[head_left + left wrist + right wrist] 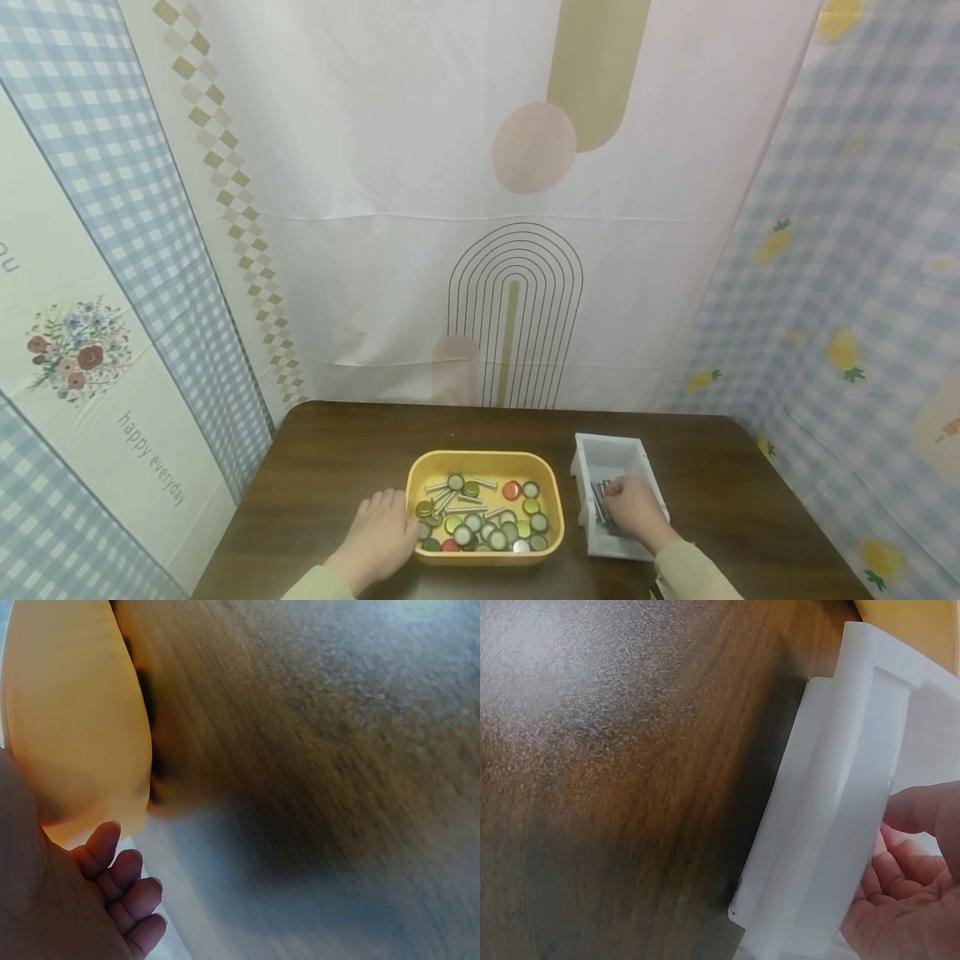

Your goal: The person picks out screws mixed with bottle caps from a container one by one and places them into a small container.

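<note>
A yellow tub on the table holds several bottle caps and metal screws or nails. My left hand is at the tub's left side, its fingers loosely bent and touching or very near the wall; in the left wrist view the fingers show no object in them. Inside the white bin to the right is my right hand, fingertips bent inward beside several metal screws or nails. Whether it pinches one is hidden; the bin wall covers part of that hand in the right wrist view.
A dark brown wooden table carries both containers, with a gap of tabletop between them. Behind it hangs a pale patterned cloth. Checked blue cloths flank the table at the sides.
</note>
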A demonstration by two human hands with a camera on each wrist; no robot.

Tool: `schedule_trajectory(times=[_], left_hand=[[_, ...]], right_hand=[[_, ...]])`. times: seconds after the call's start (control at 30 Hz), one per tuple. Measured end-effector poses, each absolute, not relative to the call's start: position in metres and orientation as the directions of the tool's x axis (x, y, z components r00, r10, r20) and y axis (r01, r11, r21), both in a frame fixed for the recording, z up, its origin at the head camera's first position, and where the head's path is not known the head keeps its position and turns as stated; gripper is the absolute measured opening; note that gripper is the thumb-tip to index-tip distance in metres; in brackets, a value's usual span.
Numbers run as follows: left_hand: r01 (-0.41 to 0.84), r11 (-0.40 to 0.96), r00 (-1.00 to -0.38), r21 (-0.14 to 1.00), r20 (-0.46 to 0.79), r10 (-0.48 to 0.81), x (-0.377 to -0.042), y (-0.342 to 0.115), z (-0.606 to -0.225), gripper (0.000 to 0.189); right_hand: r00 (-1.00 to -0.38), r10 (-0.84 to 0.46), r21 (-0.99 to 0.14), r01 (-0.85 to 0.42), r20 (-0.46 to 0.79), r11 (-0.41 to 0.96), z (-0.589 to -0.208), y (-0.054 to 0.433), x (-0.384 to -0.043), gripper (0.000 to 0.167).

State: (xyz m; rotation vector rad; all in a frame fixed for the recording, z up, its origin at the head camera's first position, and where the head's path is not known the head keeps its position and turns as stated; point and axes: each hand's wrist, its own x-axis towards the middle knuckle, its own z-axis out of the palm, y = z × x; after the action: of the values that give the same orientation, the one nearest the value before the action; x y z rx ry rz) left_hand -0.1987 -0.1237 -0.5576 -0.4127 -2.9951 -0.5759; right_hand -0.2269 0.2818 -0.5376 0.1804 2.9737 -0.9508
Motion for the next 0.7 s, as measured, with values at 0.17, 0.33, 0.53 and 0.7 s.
schedule_trajectory(times=[0.17, 0.33, 0.53, 0.7], left_hand=[[0.27, 0.895, -0.963, 0.356, 0.114, 0.246, -0.199, -0.123, -0.556, 0.022], [0.271, 0.893, -0.963, 0.361, 0.115, 0.246, -0.198, -0.124, -0.556, 0.022], [0.268, 0.889, -0.963, 0.371, 0.105, 0.247, -0.198, -0.125, -0.557, 0.024], [0.276, 0.888, -0.961, 0.368, 0.114, 0.251, -0.199, -0.125, -0.559, 0.024]], right_hand=[[-0.99, 0.135, -0.593, 0.135, -0.044, 0.794, -0.53, 0.282, -0.228, 0.016], [-0.99, 0.14, -0.656, 0.099, 0.011, 0.748, -0.514, 0.276, -0.232, 0.025], [-0.988, 0.145, -0.71, 0.07, 0.046, 0.701, -0.494, 0.264, -0.236, 0.032], [-0.989, 0.12, -0.751, 0.012, 0.091, 0.66, -0.486, 0.252, -0.236, 0.034]])
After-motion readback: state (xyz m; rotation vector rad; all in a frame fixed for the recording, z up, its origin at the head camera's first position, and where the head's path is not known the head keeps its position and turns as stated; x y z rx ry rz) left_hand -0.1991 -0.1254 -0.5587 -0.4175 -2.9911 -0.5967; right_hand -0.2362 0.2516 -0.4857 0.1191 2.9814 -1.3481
